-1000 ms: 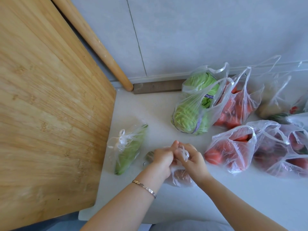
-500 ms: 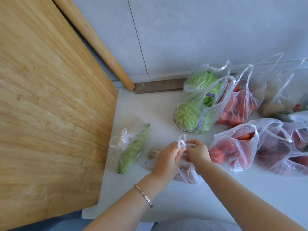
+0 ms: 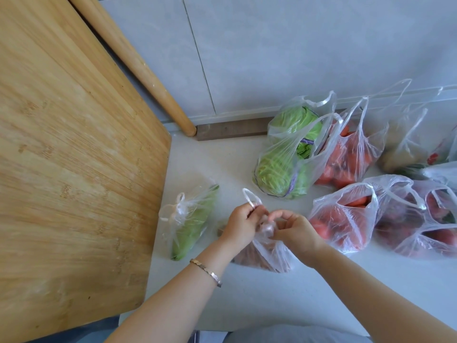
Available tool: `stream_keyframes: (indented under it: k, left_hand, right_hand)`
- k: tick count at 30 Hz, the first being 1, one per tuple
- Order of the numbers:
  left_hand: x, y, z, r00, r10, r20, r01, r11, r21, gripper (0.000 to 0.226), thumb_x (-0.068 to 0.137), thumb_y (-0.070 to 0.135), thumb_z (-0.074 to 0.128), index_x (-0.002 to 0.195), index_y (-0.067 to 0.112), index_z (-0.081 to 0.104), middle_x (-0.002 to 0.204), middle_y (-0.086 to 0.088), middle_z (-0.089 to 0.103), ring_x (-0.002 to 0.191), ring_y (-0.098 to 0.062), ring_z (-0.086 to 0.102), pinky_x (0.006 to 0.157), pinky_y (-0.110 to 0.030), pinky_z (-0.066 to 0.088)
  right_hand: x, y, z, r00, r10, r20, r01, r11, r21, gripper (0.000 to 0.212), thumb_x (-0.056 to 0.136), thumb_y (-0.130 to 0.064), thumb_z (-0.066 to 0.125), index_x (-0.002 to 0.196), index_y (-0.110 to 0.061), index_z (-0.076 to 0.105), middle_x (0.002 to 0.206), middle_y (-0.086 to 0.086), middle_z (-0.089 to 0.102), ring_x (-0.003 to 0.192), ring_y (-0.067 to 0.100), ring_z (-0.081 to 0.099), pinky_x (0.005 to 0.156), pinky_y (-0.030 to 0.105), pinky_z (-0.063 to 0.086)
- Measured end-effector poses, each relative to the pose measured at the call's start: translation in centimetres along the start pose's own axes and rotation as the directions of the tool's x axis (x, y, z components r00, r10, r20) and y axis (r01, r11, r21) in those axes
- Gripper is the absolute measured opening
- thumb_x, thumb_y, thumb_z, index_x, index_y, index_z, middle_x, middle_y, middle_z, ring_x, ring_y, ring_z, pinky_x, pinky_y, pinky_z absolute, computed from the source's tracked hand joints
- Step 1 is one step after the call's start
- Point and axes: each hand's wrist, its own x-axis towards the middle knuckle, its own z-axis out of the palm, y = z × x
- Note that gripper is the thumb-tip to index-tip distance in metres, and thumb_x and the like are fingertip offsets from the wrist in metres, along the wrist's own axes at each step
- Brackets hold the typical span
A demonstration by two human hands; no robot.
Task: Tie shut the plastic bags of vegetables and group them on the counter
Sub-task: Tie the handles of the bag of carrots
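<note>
A small clear bag of brownish vegetables lies on the white counter under my hands. My left hand pinches one handle loop, which sticks up above my fingers. My right hand pinches the bag's twisted neck just beside it. To the left lies a knotted bag of green vegetables. Open bags stand to the right: cabbages, tomatoes and more red produce.
A large wooden board covers the counter's left side, and a wooden rolling pin leans against the grey wall. More open bags crowd the right edge, one with pale vegetables.
My hands have moved slightly apart at the bag's neck. The handle loop still stands above my left fingers and the neck looks more tightly gathered.
</note>
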Motion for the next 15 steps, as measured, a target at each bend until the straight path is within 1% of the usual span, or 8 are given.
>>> stream_keyframes:
  k: [2, 4, 7, 10, 11, 12, 14, 15]
  left_hand:
    - [-0.1, 0.2, 0.3, 0.987, -0.159, 0.022, 0.16, 0.975, -0.153, 0.028, 0.094, 0.018, 0.049, 0.068, 0.019, 0.057, 0.058, 0.004, 0.052, 0.049, 0.001, 0.047, 0.051, -0.009, 0.039]
    - [-0.1, 0.1, 0.4, 0.97, -0.242, 0.027, 0.241, 0.938, -0.249, 0.028, 0.095, 0.017, 0.048, 0.067, 0.015, 0.054, 0.06, 0.0, 0.05, 0.055, -0.007, 0.047, 0.053, -0.012, 0.041]
    - [-0.2, 0.3, 0.1, 0.966, -0.253, -0.051, 0.229, 0.932, -0.28, 0.031, 0.096, 0.014, 0.046, 0.066, 0.013, 0.053, 0.058, -0.001, 0.05, 0.052, -0.007, 0.049, 0.051, -0.012, 0.042]
    - [-0.4, 0.2, -0.5, 0.975, -0.182, -0.124, 0.156, 0.968, -0.198, 0.034, 0.095, 0.022, 0.046, 0.063, 0.018, 0.056, 0.064, -0.003, 0.061, 0.064, -0.019, 0.06, 0.068, -0.028, 0.05]
    - [-0.6, 0.3, -0.6, 0.977, -0.161, -0.137, 0.135, 0.974, -0.183, 0.034, 0.095, 0.024, 0.046, 0.063, 0.019, 0.056, 0.065, -0.003, 0.062, 0.066, -0.02, 0.062, 0.07, -0.03, 0.051]
    - [-0.8, 0.2, -0.6, 0.976, -0.151, -0.158, 0.123, 0.977, -0.174, 0.034, 0.096, 0.024, 0.045, 0.064, 0.018, 0.055, 0.064, -0.001, 0.061, 0.065, -0.015, 0.062, 0.068, -0.027, 0.05]
    - [-1.1, -0.1, -0.5, 0.962, -0.182, -0.202, 0.147, 0.973, -0.178, 0.033, 0.096, 0.022, 0.044, 0.064, 0.017, 0.054, 0.062, 0.002, 0.059, 0.061, -0.011, 0.058, 0.065, -0.023, 0.048]
    - [-1.0, -0.5, -0.5, 0.952, -0.215, -0.219, 0.175, 0.967, -0.187, 0.034, 0.095, 0.022, 0.044, 0.064, 0.017, 0.054, 0.064, 0.001, 0.06, 0.064, -0.014, 0.057, 0.069, -0.028, 0.047]
  right_hand:
    - [-0.2, 0.2, 0.2, 0.997, -0.057, -0.06, 0.059, 0.998, 0.034, 0.043, 0.068, 0.03, 0.052, 0.071, -0.008, 0.071, 0.064, 0.006, 0.072, 0.062, 0.015, 0.068, 0.06, 0.022, 0.056]
    - [-0.1, 0.3, 0.5, 0.981, -0.121, -0.154, 0.114, 0.992, -0.054, 0.043, 0.069, 0.03, 0.051, 0.076, -0.007, 0.071, 0.065, 0.0, 0.073, 0.064, 0.01, 0.069, 0.059, 0.016, 0.054]
    - [0.2, 0.2, 1.0, 0.952, -0.227, -0.206, 0.161, 0.942, -0.296, 0.041, 0.076, 0.019, 0.054, 0.072, -0.018, 0.07, 0.078, -0.007, 0.068, 0.07, -0.001, 0.063, 0.065, 0.005, 0.047]
    - [0.1, -0.3, 1.1, 0.958, -0.258, -0.128, 0.17, 0.865, -0.472, 0.023, 0.087, -0.006, 0.057, 0.072, -0.018, 0.069, 0.098, -0.008, 0.06, 0.086, -0.009, 0.057, 0.077, -0.002, 0.039]
    - [-0.1, -0.4, 1.1, 0.965, -0.243, -0.099, 0.171, 0.868, -0.465, 0.027, 0.091, -0.013, 0.052, 0.068, -0.019, 0.066, 0.102, -0.01, 0.061, 0.093, -0.008, 0.055, 0.085, 0.002, 0.037]
    - [-0.3, -0.3, 1.1, 0.975, -0.207, -0.083, 0.157, 0.9, -0.406, 0.032, 0.093, -0.016, 0.047, 0.065, -0.018, 0.062, 0.105, -0.01, 0.062, 0.1, -0.005, 0.055, 0.092, 0.01, 0.038]
    - [-0.6, 0.1, 0.8, 0.99, -0.125, -0.068, 0.109, 0.973, -0.204, 0.035, 0.095, -0.018, 0.042, 0.063, -0.013, 0.054, 0.109, -0.007, 0.065, 0.106, 0.005, 0.057, 0.097, 0.021, 0.038]
    - [-0.9, 0.4, 0.5, 0.992, -0.103, -0.071, 0.094, 0.987, -0.127, 0.036, 0.096, -0.018, 0.04, 0.063, -0.011, 0.052, 0.109, -0.004, 0.066, 0.107, 0.009, 0.058, 0.097, 0.023, 0.039]
